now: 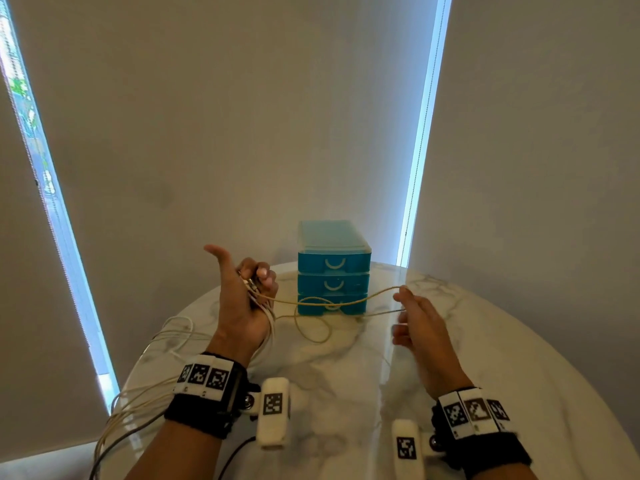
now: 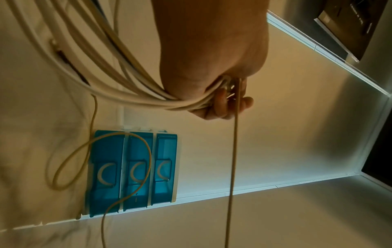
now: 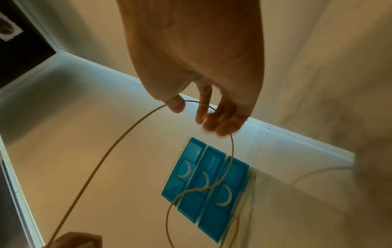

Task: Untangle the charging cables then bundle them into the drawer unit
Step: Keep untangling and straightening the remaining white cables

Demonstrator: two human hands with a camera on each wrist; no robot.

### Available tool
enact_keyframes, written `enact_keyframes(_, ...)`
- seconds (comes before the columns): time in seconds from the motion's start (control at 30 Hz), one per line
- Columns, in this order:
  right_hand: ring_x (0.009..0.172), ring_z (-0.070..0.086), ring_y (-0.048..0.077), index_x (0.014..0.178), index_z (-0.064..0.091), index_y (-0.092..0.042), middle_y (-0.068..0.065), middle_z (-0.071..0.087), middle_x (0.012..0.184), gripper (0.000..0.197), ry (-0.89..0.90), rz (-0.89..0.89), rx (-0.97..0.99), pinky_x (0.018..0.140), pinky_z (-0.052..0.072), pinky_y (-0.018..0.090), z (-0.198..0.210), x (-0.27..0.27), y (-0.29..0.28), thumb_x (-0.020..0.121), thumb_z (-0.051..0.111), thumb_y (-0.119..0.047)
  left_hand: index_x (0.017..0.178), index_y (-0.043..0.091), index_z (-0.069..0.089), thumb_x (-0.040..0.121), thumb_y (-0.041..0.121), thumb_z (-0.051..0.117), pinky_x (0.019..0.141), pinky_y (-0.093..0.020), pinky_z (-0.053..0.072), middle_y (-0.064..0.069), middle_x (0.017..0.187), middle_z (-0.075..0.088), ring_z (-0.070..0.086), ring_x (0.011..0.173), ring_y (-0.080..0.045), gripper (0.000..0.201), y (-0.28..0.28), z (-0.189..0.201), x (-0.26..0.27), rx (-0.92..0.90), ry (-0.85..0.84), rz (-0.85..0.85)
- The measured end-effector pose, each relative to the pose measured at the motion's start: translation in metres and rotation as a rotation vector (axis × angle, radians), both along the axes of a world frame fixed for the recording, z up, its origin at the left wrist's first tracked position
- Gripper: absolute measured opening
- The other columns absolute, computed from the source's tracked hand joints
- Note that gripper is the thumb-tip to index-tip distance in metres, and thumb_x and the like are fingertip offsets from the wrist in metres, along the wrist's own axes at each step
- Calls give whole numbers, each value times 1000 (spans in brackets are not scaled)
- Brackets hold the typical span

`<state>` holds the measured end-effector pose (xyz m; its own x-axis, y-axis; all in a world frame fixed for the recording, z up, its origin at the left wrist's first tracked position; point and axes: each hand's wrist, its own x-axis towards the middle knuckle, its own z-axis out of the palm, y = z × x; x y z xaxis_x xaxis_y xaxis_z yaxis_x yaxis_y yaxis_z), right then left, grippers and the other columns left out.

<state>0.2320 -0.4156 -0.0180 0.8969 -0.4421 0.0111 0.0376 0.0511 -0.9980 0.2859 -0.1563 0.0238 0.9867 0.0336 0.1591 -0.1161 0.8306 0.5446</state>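
Observation:
My left hand [image 1: 254, 276] is raised left of the blue three-drawer unit [image 1: 333, 268], thumb up. Its fingers grip a bunch of white cables [image 1: 138, 400] and their plugs, seen close in the left wrist view [image 2: 224, 104]. A thin tan cable [image 1: 329, 301] runs from that grip across the drawer fronts to my right hand [image 1: 403, 306]. There it hooks over the loosely spread fingers [image 3: 212, 120], with the thumb apart from them. Its slack forms a loop [image 1: 311, 323] on the table. All three drawers [image 2: 131, 171] are closed.
The round marble table [image 1: 346, 393] stands against closed roller blinds with bright window gaps. The white cables trail over the table's left edge [image 1: 114, 420]. The drawer unit [image 3: 203, 181] sits at the far edge. A black lead [image 1: 235, 455] hangs near my left forearm.

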Motion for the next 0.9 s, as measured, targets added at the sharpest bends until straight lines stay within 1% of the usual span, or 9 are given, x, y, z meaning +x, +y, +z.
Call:
enact_keyframes(0.07, 89, 70, 32, 123, 66, -8, 18, 71, 100, 27, -25, 126, 318, 80, 59, 40, -1, 1, 5, 108, 58, -29, 62, 25, 40, 94, 84, 42, 37, -16, 30, 4, 60, 48, 42, 42, -6, 67, 1, -1, 2, 6, -9, -53)
enact_keyframes(0.13, 104, 72, 35, 128, 66, 0, 23, 73, 116, 31, -127, 74, 509, 92, 59, 42, 2, -2, 5, 103, 50, -11, 65, 25, 40, 94, 82, 46, 33, -17, 24, 7, 57, 44, 34, 36, -4, 64, 5, -1, 3, 61, -20, -156)
enact_keyframes(0.27, 86, 70, 19, 121, 73, -4, 12, 75, 103, 29, -376, 131, 652, 84, 56, 32, 21, -10, -6, 109, 48, -11, 73, 23, 51, 97, 73, 55, 36, -17, 21, 6, 57, 36, 27, 39, -5, 55, 3, -2, -6, 552, 26, -356)
enact_keyframes(0.4, 78, 64, 20, 113, 69, -7, 13, 69, 104, 23, -455, 555, 476, 77, 57, 31, 27, -19, 14, 110, 45, -7, 108, 7, 72, 95, 80, 48, 44, -21, 19, 3, 63, 36, 23, 50, -9, 77, -20, -5, -17, 973, 75, -393)
enact_keyframes(0.5, 73, 65, 21, 102, 64, -9, 16, 68, 103, 21, -357, 962, 148, 71, 55, 31, 22, -28, 34, 105, 47, 2, 126, 9, 74, 92, 85, 47, 44, -22, 19, 4, 62, 37, 24, 47, -9, 88, -29, -12, -16, 1022, 20, -438)
enact_keyframes(0.6, 93, 73, 28, 101, 61, -10, 21, 70, 118, 26, -198, 1303, -83, 81, 55, 34, 16, -31, 36, 108, 42, 7, 107, 9, 76, 100, 65, 60, 44, -22, 18, 3, 60, 35, 24, 46, -10, 59, -27, -13, -13, 971, -8, -364)
enact_keyframes(0.73, 134, 61, 47, 97, 61, -7, 26, 62, 145, 19, -127, 1182, 48, 95, 57, 39, 6, -25, 16, 102, 53, 10, 81, 17, 61, 105, 37, 64, 39, -19, 20, -1, 64, 33, 24, 44, -9, 31, -18, -9, -11, 901, -82, -354)
enact_keyframes(0.83, 103, 70, 36, 101, 70, -3, 26, 67, 128, 16, -19, 906, 366, 80, 55, 37, -3, -17, 5, 89, 63, -8, 83, 17, 61, 107, 39, 61, 40, -18, 21, -1, 64, 31, 23, 46, -9, 32, -14, -6, -16, 919, -197, -476)
enact_keyframes(0.9, 79, 65, 26, 112, 77, 0, 21, 70, 113, 41, 126, 822, 384, 67, 52, 31, -7, -12, 12, 99, 61, -35, 85, 17, 63, 108, 41, 63, 41, -19, 19, -3, 64, 30, 23, 47, -9, 33, -16, -6, -21, 965, -274, -591)
